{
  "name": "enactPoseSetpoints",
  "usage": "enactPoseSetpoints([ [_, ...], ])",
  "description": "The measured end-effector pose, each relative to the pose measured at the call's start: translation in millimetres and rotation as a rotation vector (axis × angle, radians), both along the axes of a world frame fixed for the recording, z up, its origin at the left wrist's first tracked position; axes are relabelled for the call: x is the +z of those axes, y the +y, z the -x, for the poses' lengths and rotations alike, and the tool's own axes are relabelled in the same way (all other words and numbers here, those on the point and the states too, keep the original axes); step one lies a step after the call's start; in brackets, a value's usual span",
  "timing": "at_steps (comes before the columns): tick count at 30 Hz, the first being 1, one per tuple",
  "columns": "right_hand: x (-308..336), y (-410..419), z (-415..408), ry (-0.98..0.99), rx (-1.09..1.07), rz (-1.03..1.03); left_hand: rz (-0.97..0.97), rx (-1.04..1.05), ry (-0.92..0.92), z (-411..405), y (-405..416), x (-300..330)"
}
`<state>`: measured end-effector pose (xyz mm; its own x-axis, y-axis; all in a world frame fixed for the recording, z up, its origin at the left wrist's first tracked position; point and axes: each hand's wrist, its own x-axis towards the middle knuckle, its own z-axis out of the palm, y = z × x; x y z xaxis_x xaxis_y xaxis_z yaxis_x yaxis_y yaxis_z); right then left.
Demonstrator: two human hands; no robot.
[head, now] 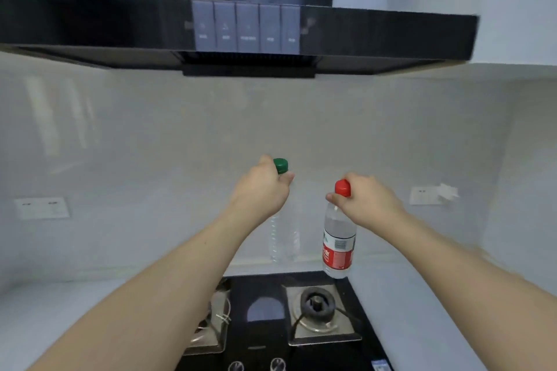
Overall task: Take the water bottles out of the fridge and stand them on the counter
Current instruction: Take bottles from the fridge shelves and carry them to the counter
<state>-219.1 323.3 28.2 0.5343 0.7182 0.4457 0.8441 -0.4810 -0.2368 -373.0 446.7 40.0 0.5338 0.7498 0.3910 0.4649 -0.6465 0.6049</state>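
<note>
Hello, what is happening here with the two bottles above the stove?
A person holds two water bottles by their necks over the back of the gas stove. The left hand grips the green-capped bottle; the right hand grips the red-capped bottle. Neither visibly stands on the counter yet.

My left hand [260, 190] holds the green-cap bottle [283, 238] by its neck; my right hand [366, 202] holds the red-cap bottle [338, 245] the same way.

Green cap [281, 166] showing on the clear left bottle [284, 238]; red cap [343, 188] and red-and-white label [337, 251] on the right one; black hob [271, 319], black hood [235, 27], grey buttons [247, 28].
</note>
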Motion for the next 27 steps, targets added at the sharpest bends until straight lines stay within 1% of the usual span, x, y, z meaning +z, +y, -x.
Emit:
enactPoseSetpoints([
  [4, -5.5, 94.3, 89.2, 0.033, 0.195, -0.007, 0.006, 0.196, 0.008, 112.5, 61.3, -4.5],
  [8, -13.1, 184.6, 194.9, 0.088, 0.4, -0.008, 0.015, 0.372, 0.033, 230.2, 119.2, -12.9],
  [15, -33.0, 304.5, 374.4, 0.156, 0.689, 0.015, 0.057, 0.626, 0.069, 416.2, 189.2, -35.0],
  [21, -50.8, 376.0, 498.6, 0.183, 0.929, 0.087, 0.137, 0.815, 0.032, 534.5, 220.6, -58.8],
  [27, -73.8, 434.1, 582.7, 0.195, 1.109, 0.151, 0.221, 0.975, 0.026, 616.6, 234.8, -80.0],
])
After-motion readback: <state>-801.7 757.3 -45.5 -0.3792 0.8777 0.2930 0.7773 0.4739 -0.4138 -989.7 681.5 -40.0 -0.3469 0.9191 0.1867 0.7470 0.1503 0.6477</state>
